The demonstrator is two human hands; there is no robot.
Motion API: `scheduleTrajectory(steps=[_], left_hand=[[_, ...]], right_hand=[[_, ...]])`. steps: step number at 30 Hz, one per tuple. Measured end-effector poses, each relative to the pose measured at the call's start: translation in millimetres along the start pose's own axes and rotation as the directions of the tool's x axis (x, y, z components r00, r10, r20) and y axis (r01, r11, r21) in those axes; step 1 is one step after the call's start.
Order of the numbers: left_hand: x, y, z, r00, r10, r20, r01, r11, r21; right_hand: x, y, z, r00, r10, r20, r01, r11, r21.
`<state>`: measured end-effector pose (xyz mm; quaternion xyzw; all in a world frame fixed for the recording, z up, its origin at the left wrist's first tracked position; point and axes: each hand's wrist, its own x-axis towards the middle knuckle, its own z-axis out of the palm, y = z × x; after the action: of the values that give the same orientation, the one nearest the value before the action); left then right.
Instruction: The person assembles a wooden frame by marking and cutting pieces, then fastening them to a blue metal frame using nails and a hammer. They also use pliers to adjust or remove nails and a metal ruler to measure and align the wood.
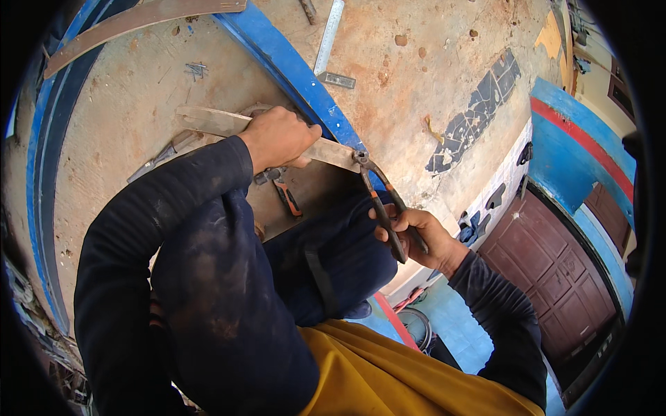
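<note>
My left hand [279, 137] is closed around a flat wooden strip [215, 120], which slants from the left down to the right across a blue painted beam. In my right hand [424, 239] are the handles of a pair of pincers [381, 201], dark metal with orange bands. The pincers' jaws meet the strip's right end; whether they grip a nail there is too small to tell. Below my left hand, a hammer [286, 196] with an orange and black handle lies on the floor. A chisel-like tool [165, 154] lies left of it, partly hidden by my forearm.
The blue beam [281, 61] runs diagonally over the stained concrete floor. Several nails [196, 70] lie to its left, and a try square [329, 52] to its right. Another wooden strip [142, 22] crosses the far left blue frame [43, 159]. A brown panelled door [548, 277] stands at the right.
</note>
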<state>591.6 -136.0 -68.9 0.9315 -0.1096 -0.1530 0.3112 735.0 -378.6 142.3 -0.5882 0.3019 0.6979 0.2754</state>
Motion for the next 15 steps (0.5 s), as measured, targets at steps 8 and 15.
scheduleTrajectory(steps=[8,15], left_hand=[[1,6,-6,0.999,-0.034,0.02,0.034,0.999,-0.01],[-1,4,-6,0.999,-0.035,-0.001,0.035,0.999,0.018]], right_hand=[[-16,-50,-17,0.955,-0.292,-0.046,0.006,0.177,-0.984],[-10,-21,-5,0.998,-0.01,-0.054,-0.01,0.936,-0.353]])
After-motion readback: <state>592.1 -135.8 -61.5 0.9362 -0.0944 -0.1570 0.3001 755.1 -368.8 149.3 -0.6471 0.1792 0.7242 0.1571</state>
